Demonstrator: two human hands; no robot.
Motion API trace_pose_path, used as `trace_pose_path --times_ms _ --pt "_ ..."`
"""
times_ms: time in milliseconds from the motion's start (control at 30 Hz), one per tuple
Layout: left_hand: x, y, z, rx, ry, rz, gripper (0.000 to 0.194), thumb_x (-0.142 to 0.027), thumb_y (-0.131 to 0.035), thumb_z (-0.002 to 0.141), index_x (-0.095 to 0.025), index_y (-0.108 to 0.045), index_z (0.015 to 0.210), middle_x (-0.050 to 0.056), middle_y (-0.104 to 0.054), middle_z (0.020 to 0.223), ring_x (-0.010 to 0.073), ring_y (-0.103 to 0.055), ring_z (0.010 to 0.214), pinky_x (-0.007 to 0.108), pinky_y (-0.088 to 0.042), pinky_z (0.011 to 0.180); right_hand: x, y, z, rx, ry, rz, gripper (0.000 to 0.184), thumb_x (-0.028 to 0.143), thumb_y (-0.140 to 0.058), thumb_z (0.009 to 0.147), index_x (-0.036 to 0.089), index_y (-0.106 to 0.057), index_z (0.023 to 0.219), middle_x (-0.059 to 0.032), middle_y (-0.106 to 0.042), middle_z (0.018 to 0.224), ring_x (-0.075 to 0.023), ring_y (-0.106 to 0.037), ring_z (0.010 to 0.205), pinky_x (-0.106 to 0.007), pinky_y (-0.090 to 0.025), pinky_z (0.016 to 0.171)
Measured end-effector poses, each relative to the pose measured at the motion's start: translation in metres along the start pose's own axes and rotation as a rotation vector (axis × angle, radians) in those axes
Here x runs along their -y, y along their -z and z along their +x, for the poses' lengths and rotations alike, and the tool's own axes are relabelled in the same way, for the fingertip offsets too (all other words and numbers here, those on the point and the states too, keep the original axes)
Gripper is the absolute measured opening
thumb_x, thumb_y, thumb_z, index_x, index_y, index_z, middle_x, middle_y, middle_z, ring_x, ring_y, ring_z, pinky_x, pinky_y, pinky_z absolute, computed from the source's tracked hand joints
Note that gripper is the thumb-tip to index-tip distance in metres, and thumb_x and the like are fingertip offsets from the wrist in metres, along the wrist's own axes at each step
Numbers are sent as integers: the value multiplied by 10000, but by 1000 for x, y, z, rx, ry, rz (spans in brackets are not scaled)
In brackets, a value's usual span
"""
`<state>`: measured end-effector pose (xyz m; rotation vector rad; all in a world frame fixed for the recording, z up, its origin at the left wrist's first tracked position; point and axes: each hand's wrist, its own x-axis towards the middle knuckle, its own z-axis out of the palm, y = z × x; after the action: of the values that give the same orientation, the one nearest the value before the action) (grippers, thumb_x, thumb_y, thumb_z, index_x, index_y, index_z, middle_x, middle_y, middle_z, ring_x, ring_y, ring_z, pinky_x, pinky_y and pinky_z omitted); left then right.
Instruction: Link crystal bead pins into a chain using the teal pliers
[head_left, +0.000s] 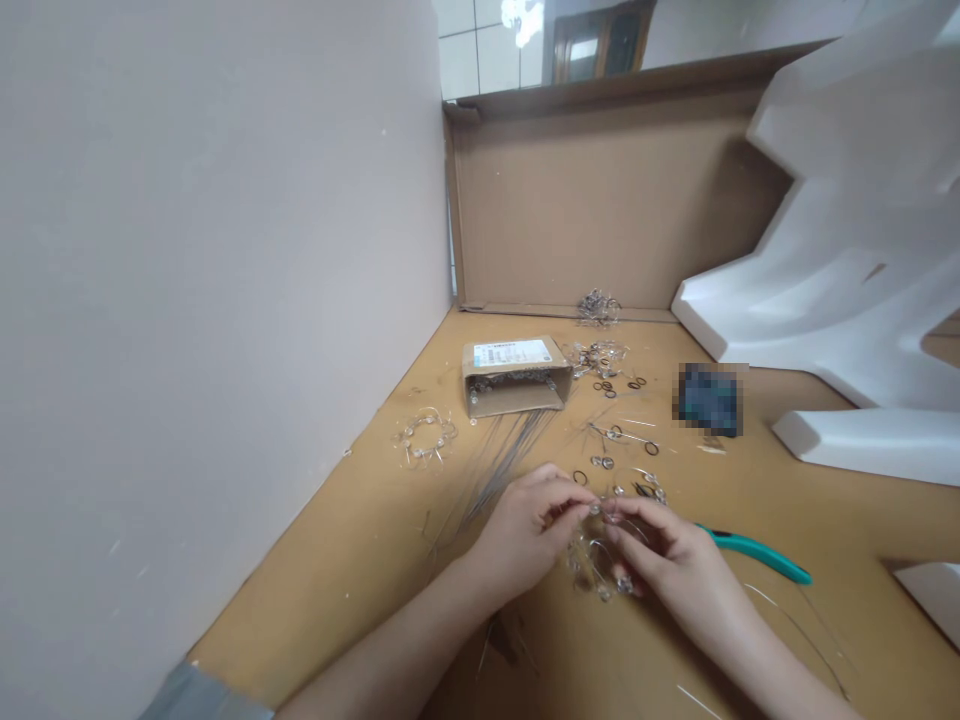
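Note:
My left hand and my right hand meet over the brown tabletop, fingertips pinched together on a thin wire strung with clear beads. The beaded wire loops down between the two hands. Teal-handled pliers lie just right of my right hand, partly hidden behind it. A bundle of straight thin wires runs from a small cardboard box toward my left hand.
Small dark rings and clear bead clusters are scattered behind the hands. A finished bead ring lies left. A grey wall stands on the left, a cardboard panel at the back, white foam blocks on the right.

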<state>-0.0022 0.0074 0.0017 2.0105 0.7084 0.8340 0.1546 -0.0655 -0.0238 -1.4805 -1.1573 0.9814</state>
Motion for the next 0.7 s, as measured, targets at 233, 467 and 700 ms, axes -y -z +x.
trace_pose_path --times_ms 233,467,700 --pt "1 1 2 -10 119 -268 171 -260 -533 813 -158 -661 864 32 -604 771 130 -574 706 255 -443 680 9 3 -1 49 5 13 351 470 -582 757 186 -590 964 27 -566 521 -123 -542 423 -242 -451 404" --pt "7 2 6 19 348 -541 282 -409 -631 725 -151 -549 803 2 -597 699 106 -566 630 245 -448 625 9 13 3 -22 61 83 331 463 -617 740 212 -552 946 -21 -613 802 -115 -562 483 -268 -487 438" --pt "2 -1 4 126 454 -685 360 -476 -639 691 -132 -582 780 31 -608 768 114 -562 644 260 -445 623 1 18 2 44 250 -27 170 336 -535 840 254 -543 988 -22 -618 836 -123 -565 553 -291 -496 549"
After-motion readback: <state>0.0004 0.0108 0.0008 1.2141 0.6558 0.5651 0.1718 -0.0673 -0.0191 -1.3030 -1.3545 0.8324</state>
